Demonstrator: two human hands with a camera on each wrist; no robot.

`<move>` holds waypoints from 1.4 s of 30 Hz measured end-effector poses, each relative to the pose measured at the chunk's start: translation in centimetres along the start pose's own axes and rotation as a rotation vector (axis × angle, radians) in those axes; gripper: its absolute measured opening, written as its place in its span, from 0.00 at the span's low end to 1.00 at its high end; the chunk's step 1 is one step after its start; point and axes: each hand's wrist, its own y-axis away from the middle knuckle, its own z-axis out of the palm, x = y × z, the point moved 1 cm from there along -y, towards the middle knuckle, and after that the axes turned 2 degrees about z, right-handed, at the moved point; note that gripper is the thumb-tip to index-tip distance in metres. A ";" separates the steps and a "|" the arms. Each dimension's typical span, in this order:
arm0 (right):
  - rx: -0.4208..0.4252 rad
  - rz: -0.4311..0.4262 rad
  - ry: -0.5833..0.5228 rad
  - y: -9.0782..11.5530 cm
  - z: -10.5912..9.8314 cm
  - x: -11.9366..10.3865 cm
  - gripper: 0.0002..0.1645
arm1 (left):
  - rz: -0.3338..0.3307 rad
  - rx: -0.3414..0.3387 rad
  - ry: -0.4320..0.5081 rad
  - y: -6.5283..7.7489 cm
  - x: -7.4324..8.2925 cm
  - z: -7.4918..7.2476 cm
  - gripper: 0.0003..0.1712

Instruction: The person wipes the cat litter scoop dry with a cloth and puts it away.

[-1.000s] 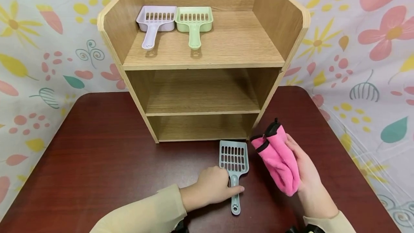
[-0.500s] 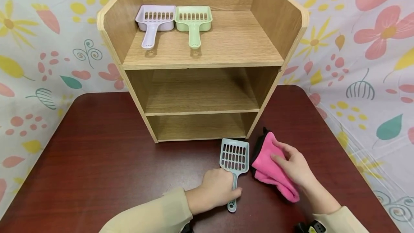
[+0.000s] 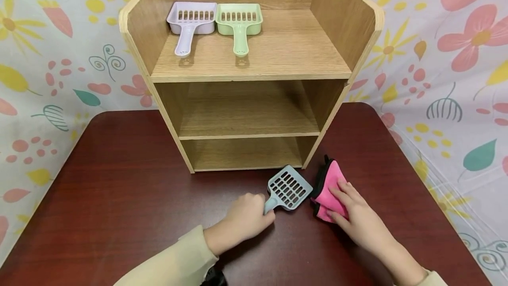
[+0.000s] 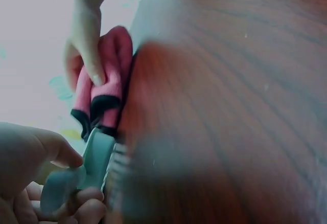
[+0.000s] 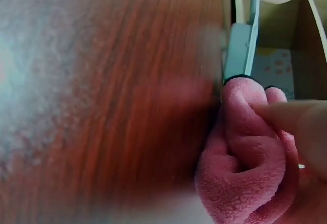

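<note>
My left hand (image 3: 245, 218) grips the handle of a grey-blue litter scoop (image 3: 271, 205), whose slotted head points up and right in the head view, close over the table. Most of the handle is hidden in the fist. My right hand (image 3: 363, 220) holds a folded pink cloth (image 3: 331, 192) with black edging, fingers spread over its top. In the left wrist view the cloth (image 4: 108, 65) has its black-trimmed end right at the edge of the scoop head (image 4: 98, 152). The right wrist view shows the fluffy cloth (image 5: 242, 157) bunched under the thumb.
A wooden shelf unit (image 3: 254, 77) stands at the back of the dark red table (image 3: 131, 206). On its top board a purple scoop (image 3: 185, 41) and a green scoop (image 3: 240, 42) sit side by side at the left. Patterned cloth (image 3: 436, 100) hangs behind.
The scoop has turned, its head now angled to the right towards the cloth, and my left hand has shifted left and lower. My right hand has brought the cloth down beside the scoop.
</note>
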 end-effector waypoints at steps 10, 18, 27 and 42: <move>0.240 0.035 -0.005 -0.4 -0.9 0.0 0.18 | 0.075 0.136 0.070 0.6 -2.2 -1.2 0.10; 0.317 0.135 -0.088 -0.7 -1.7 0.3 0.14 | 0.102 0.149 0.104 0.9 -3.2 -2.5 0.07; 0.369 0.100 -0.135 -1.0 -1.8 0.0 0.14 | 0.139 0.163 0.151 0.8 -3.1 -3.2 0.06; 0.136 -0.219 0.206 -0.3 0.8 -0.7 0.34 | 0.139 0.111 0.162 0.5 -3.4 -3.3 0.07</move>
